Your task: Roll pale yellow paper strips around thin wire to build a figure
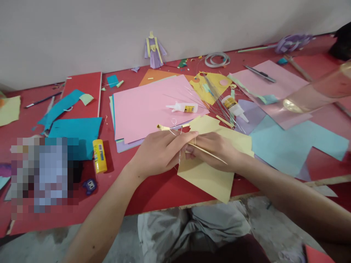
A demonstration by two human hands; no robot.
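Note:
My left hand (166,148) and my right hand (215,148) meet over the front of the table, with their fingers closed together. A thin wooden stick (210,153) slants out from between them across the back of my right hand. Just beyond my left fingers lies a rolled yellow paper piece (163,127) with a purple part. Fine white thread or wire loops (174,121) around it. My fingers hide most of what is gripped. Under my right hand is a pale yellow sheet (214,182).
Pink sheets (145,106) carry a white glue bottle (185,107); another glue bottle (234,107) lies beside thin wires (216,95). A glue stick (99,156) stands left. A paper doll (154,51) leans on the wall. A craft knife (260,73) lies right, near a blurred translucent shape (320,87).

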